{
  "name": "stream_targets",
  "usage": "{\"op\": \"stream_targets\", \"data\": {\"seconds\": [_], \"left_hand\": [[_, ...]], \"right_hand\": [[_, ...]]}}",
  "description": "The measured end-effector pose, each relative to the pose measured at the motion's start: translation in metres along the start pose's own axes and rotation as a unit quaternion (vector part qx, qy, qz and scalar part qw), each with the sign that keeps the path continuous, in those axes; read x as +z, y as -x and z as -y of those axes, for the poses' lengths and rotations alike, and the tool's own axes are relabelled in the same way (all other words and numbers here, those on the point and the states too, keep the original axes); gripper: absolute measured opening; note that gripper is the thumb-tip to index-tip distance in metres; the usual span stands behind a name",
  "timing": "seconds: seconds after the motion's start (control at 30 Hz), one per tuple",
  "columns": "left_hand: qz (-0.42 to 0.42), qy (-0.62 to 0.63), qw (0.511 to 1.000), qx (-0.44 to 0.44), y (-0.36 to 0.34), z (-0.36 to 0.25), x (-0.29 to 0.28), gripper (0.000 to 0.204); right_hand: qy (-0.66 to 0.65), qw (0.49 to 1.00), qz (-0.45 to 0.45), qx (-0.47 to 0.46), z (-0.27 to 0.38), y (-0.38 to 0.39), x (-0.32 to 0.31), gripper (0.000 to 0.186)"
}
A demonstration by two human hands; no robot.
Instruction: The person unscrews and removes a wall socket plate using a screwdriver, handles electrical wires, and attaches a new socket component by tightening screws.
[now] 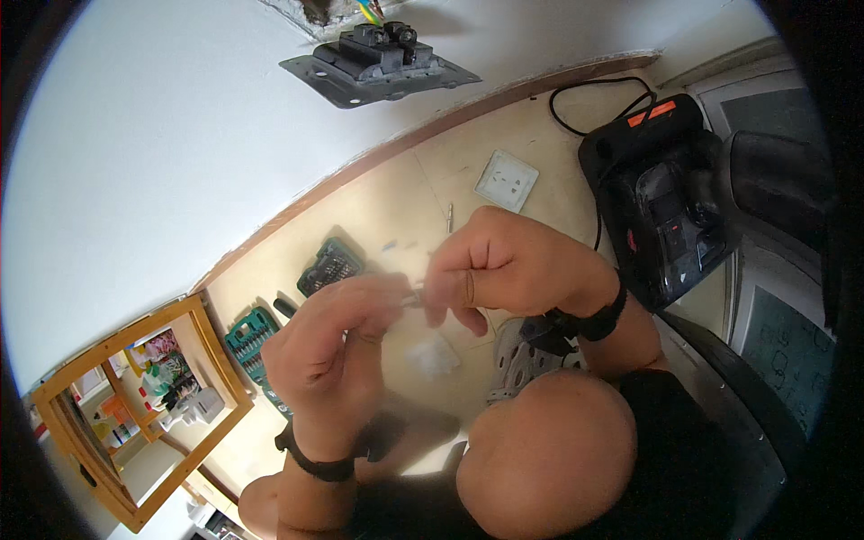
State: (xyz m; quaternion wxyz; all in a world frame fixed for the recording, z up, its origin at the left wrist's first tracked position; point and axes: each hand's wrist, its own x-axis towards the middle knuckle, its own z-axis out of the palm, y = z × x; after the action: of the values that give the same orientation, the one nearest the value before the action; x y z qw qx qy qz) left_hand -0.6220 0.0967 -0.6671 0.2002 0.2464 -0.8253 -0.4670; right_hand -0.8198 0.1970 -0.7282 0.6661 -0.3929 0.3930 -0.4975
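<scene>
My left hand point(328, 328) and my right hand point(504, 270) meet above the floor with fingers pinched, a small pale, shiny piece point(412, 299) between their fingertips. Blur hides what kind of piece it is. Above them, a black-backed wall socket point(382, 67) hangs face down from coloured wires point(371, 13) at an opening in the white wall. A white socket cover point(507, 180) lies on the floor beyond my right hand. Near it is a slim metal bit point(450, 218). Beyond my left hand sits a dark green case of bits point(329, 267).
A green tool case point(252, 340) lies left of my left hand. At the far left stands a wooden-framed glass cabinet point(200, 310) with goods inside. A black machine point(661, 216) with a cord point(562, 112) occupies the right. Clear plastic point(434, 356) lies below my hands, near my shoe point(513, 364).
</scene>
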Motion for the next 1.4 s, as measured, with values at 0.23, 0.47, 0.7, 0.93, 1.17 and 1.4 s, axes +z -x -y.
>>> {"op": "stream_targets", "data": {"seconds": [0.23, 0.47, 0.7, 0.93, 1.17, 1.4], "left_hand": [[0.006, 0.005, 1.000, 0.001, -0.007, -0.004, 0.001, 0.006], [-0.113, 0.225, 0.962, -0.109, 0.003, -0.002, 0.007, 0.013], [-0.100, 0.331, 0.929, -0.133, 0.003, -0.004, 0.008, 0.013], [-0.118, 0.367, 0.912, -0.137, 0.005, -0.009, 0.015, 0.016], [-0.115, 0.352, 0.920, -0.127, 0.007, -0.011, 0.016, 0.015], [-0.117, 0.234, 0.964, -0.049, 0.004, -0.028, 0.015, 0.013]], "right_hand": [[-0.058, 0.998, 0.027, -0.004, 0.002, -0.001, -0.003, 0.029], [-0.034, 0.939, -0.172, -0.296, -0.017, 0.007, -0.011, 0.013], [-0.212, 0.919, -0.120, -0.311, -0.018, 0.005, 0.002, 0.014], [-0.257, 0.892, -0.120, -0.353, -0.025, -0.003, 0.006, 0.025], [-0.130, 0.925, -0.197, -0.298, -0.022, 0.002, 0.012, 0.036], [0.210, 0.892, -0.192, -0.352, -0.012, -0.002, 0.011, 0.033]]}}
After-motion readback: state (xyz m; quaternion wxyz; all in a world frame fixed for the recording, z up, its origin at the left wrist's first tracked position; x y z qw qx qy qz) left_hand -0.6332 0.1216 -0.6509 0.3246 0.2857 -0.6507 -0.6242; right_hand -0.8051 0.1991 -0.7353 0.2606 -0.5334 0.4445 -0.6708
